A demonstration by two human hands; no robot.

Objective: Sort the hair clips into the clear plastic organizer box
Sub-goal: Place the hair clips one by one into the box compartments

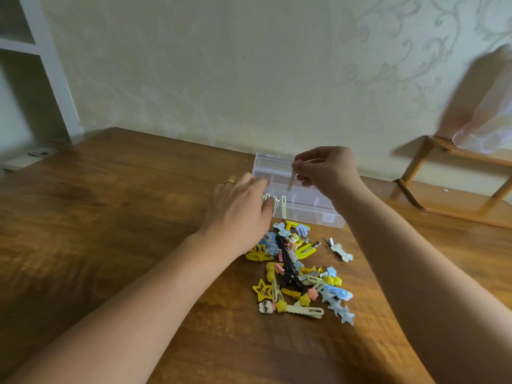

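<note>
While right hand point(324, 170) fingers pinch a pale clip point(291, 181) above the organizer box point(304, 206), left hand point(241, 209) fingers unclear.

A brown wooden table point(110, 217) with a visible grain carries everything. A clear plastic organizer box point(310, 209) stands on it near the far edge, by the wall. Just in front of the box lies a loose pile of hair clips point(302, 275) in yellow, blue, cream and black. A white bone-shaped clip point(341, 251) lies slightly apart, right of the pile.

Right hand point(324, 170) pinches a pale clip point(291, 180) above the organizer box point(302, 206).
</note>
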